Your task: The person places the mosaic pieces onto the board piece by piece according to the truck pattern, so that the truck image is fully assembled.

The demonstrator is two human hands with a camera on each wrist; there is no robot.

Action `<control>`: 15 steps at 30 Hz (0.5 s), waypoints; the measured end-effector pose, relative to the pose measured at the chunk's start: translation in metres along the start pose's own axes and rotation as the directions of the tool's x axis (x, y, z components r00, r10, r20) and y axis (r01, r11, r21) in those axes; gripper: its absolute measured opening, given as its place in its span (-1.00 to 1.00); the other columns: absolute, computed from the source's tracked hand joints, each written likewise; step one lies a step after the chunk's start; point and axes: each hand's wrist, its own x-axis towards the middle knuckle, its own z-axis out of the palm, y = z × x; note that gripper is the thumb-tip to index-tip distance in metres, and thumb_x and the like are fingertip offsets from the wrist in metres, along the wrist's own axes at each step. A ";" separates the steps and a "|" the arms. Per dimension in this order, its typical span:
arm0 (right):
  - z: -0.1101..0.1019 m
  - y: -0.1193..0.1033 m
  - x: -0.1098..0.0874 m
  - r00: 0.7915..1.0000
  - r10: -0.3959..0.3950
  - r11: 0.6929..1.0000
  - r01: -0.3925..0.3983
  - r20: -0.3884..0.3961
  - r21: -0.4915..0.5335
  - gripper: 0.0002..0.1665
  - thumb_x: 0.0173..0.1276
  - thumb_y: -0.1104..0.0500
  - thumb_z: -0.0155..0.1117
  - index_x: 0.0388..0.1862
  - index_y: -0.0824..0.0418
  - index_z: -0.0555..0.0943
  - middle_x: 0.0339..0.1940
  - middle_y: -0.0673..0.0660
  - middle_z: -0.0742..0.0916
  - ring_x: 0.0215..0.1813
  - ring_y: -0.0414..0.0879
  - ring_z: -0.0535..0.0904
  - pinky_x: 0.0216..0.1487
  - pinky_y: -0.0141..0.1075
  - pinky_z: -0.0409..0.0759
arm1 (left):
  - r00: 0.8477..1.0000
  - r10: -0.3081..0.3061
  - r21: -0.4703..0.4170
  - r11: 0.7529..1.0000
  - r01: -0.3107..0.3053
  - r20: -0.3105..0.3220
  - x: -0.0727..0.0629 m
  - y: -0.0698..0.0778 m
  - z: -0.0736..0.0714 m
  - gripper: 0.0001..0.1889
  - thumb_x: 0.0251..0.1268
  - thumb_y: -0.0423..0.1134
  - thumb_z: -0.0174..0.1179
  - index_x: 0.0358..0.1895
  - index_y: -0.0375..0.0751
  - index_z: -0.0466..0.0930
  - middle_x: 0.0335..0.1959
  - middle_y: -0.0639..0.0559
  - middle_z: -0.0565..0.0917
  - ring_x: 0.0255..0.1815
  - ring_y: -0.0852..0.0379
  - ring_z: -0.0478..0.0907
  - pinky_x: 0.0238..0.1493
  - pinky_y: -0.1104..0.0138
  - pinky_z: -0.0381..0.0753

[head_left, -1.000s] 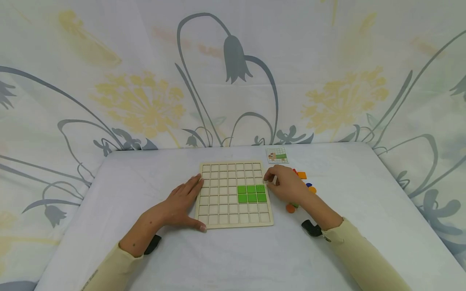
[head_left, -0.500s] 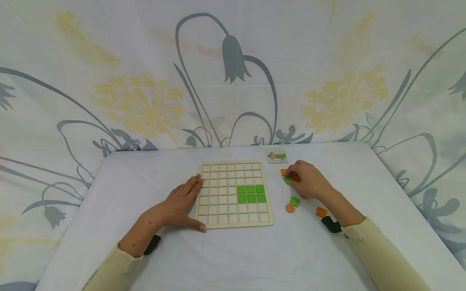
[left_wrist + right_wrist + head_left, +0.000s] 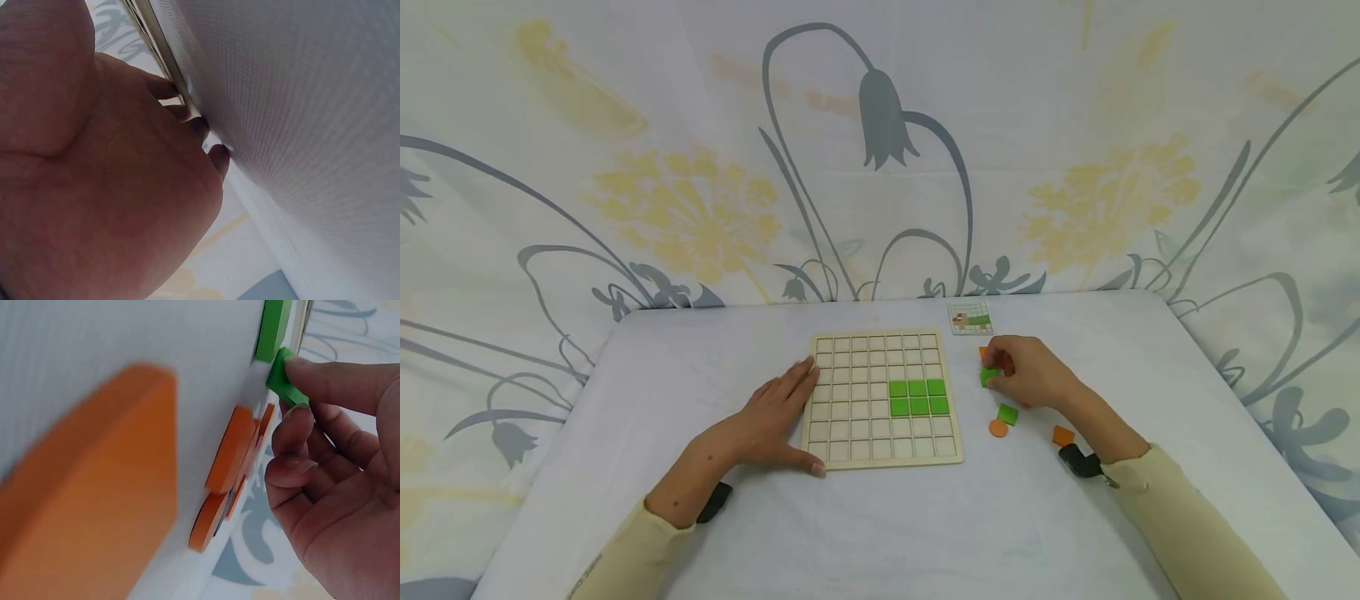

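My right hand pinches a small green square tile between thumb and fingers, just right of the wooden grid board. Seen from the right wrist, the pinched green tile is tilted, close to the tabletop. My left hand lies spread along the board's left side, fingertips touching the upper part of that edge and thumb at the lower left corner. Two rows of green tiles fill cells at the board's right; its other cells hold no tiles.
A small picture card lies behind the board's right corner. Near my right hand are a loose green tile, an orange disc and an orange square. More orange pieces lie partly hidden by that hand.
My right hand has moved right, from the board's edge to the loose pieces, and now pinches a green tile. The left hand has stayed at the board.
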 end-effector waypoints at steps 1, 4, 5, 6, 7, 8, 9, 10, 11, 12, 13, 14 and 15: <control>0.001 -0.001 0.001 1.000 0.011 1.000 -0.011 0.000 0.019 -0.81 0.30 0.36 0.49 -0.18 0.21 0.65 -0.43 0.03 0.63 -0.35 -0.07 0.49 -0.27 -0.24 0.49 | 1.000 0.000 0.001 1.000 0.000 0.001 0.000 0.000 0.000 0.47 -0.02 0.36 0.60 0.70 -0.46 -0.12 0.75 -0.36 -0.14 0.75 -0.32 -0.14 0.61 -0.26 0.04; 0.005 -0.006 0.002 1.000 0.012 0.999 -0.011 -0.017 0.038 -0.83 0.32 0.36 0.48 -0.20 0.18 0.66 -0.50 0.02 0.61 -0.41 -0.09 0.48 -0.35 -0.27 0.48 | 1.000 -0.001 -0.001 1.000 0.001 0.004 0.001 -0.001 0.000 0.47 -0.02 0.36 0.60 0.70 -0.46 -0.13 0.75 -0.36 -0.15 0.75 -0.32 -0.15 0.62 -0.26 0.04; 0.006 -0.008 0.003 1.000 0.004 0.999 -0.003 -0.027 0.040 -0.83 0.33 0.36 0.48 -0.20 0.17 0.66 -0.50 0.02 0.61 -0.41 -0.09 0.48 -0.36 -0.28 0.48 | 1.000 0.000 -0.002 1.000 0.000 0.002 0.001 -0.001 0.000 0.47 -0.02 0.36 0.60 0.70 -0.46 -0.13 0.75 -0.36 -0.15 0.75 -0.32 -0.15 0.61 -0.26 0.04; 0.007 -0.011 0.003 0.999 -0.001 0.999 0.003 -0.033 0.046 -0.83 0.34 0.35 0.48 -0.20 0.16 0.66 -0.49 0.01 0.62 -0.41 -0.10 0.49 -0.37 -0.28 0.48 | 1.000 0.000 -0.002 1.000 0.000 0.002 0.001 -0.001 0.000 0.47 -0.02 0.36 0.60 0.70 -0.46 -0.13 0.75 -0.36 -0.15 0.75 -0.32 -0.15 0.61 -0.26 0.04; 0.009 -0.015 0.004 0.999 -0.011 0.998 0.013 -0.039 0.055 -0.83 0.34 0.34 0.49 -0.20 0.16 0.66 -0.49 0.01 0.63 -0.41 -0.10 0.49 -0.37 -0.28 0.49 | 1.000 0.000 -0.002 1.000 0.000 0.001 0.001 -0.001 0.000 0.47 -0.02 0.36 0.60 0.70 -0.46 -0.13 0.75 -0.36 -0.15 0.75 -0.32 -0.15 0.61 -0.26 0.04; 0.010 -0.018 0.005 0.999 -0.022 0.997 0.025 -0.044 0.066 -0.83 0.34 0.34 0.49 -0.20 0.16 0.66 -0.47 0.01 0.64 -0.41 -0.11 0.50 -0.37 -0.28 0.50 | 1.000 0.000 -0.003 1.000 0.000 0.000 0.001 -0.001 0.000 0.47 -0.02 0.36 0.60 0.70 -0.46 -0.13 0.75 -0.37 -0.14 0.75 -0.33 -0.14 0.61 -0.27 0.05; 0.012 -0.022 0.006 0.998 -0.036 0.996 0.039 -0.048 0.075 -0.83 0.34 0.34 0.49 -0.21 0.16 0.66 -0.46 0.00 0.66 -0.40 -0.11 0.52 -0.36 -0.28 0.50 | 1.000 0.000 -0.005 1.000 0.000 -0.001 0.000 -0.001 0.000 0.47 -0.02 0.35 0.60 0.70 -0.46 -0.13 0.75 -0.37 -0.14 0.75 -0.33 -0.14 0.61 -0.27 0.05; 0.014 -0.025 0.007 0.997 -0.052 0.995 0.056 -0.053 0.086 -0.83 0.34 0.34 0.50 -0.21 0.16 0.66 -0.44 -0.01 0.67 -0.39 -0.12 0.52 -0.35 -0.28 0.51 | 1.000 0.000 -0.006 1.000 0.000 -0.002 0.000 0.000 0.000 0.47 -0.02 0.35 0.60 0.70 -0.47 -0.13 0.75 -0.37 -0.14 0.75 -0.33 -0.14 0.61 -0.27 0.05; 0.016 -0.029 0.008 0.996 -0.068 0.992 0.074 -0.055 0.100 -0.83 0.33 0.34 0.50 -0.21 0.17 0.66 -0.43 0.00 0.67 -0.39 -0.11 0.53 -0.35 -0.28 0.52 | 1.000 0.000 -0.006 1.000 0.000 -0.002 0.000 0.000 0.000 0.47 -0.02 0.35 0.60 0.70 -0.47 -0.13 0.74 -0.37 -0.14 0.75 -0.33 -0.14 0.61 -0.27 0.05; 0.018 -0.033 0.010 0.995 -0.079 0.990 0.085 -0.055 0.112 -0.83 0.33 0.34 0.50 -0.22 0.18 0.67 -0.42 0.00 0.68 -0.39 -0.11 0.54 -0.34 -0.28 0.52 | 1.000 0.000 -0.005 1.000 0.000 -0.003 0.000 0.000 0.000 0.47 -0.03 0.35 0.60 0.70 -0.47 -0.13 0.74 -0.37 -0.13 0.75 -0.33 -0.14 0.61 -0.27 0.05; 0.020 -0.036 0.011 0.994 -0.092 0.988 0.098 -0.053 0.122 -0.84 0.33 0.34 0.51 -0.22 0.18 0.67 -0.42 -0.01 0.69 -0.39 -0.12 0.54 -0.34 -0.29 0.52 | 1.000 0.000 -0.004 1.000 0.000 -0.005 0.000 0.000 0.000 0.47 -0.03 0.35 0.60 0.70 -0.47 -0.12 0.74 -0.37 -0.13 0.75 -0.34 -0.13 0.61 -0.27 0.06; 0.023 -0.040 0.012 0.994 -0.101 0.986 0.107 -0.051 0.130 -0.84 0.33 0.34 0.51 -0.22 0.18 0.67 -0.41 -0.02 0.69 -0.38 -0.12 0.55 -0.34 -0.30 0.53 | 1.000 0.001 -0.004 1.000 -0.001 -0.006 0.000 0.000 0.000 0.47 -0.03 0.35 0.60 0.70 -0.47 -0.12 0.74 -0.37 -0.13 0.75 -0.33 -0.13 0.61 -0.27 0.06; 0.025 -0.044 0.014 0.993 -0.107 0.984 0.112 -0.044 0.136 -0.84 0.33 0.33 0.51 -0.22 0.18 0.67 -0.41 -0.02 0.69 -0.38 -0.12 0.55 -0.33 -0.31 0.53 | 1.000 0.000 -0.003 1.000 0.000 -0.006 0.000 0.000 0.000 0.47 -0.03 0.35 0.61 0.70 -0.47 -0.12 0.74 -0.37 -0.13 0.75 -0.33 -0.13 0.61 -0.27 0.06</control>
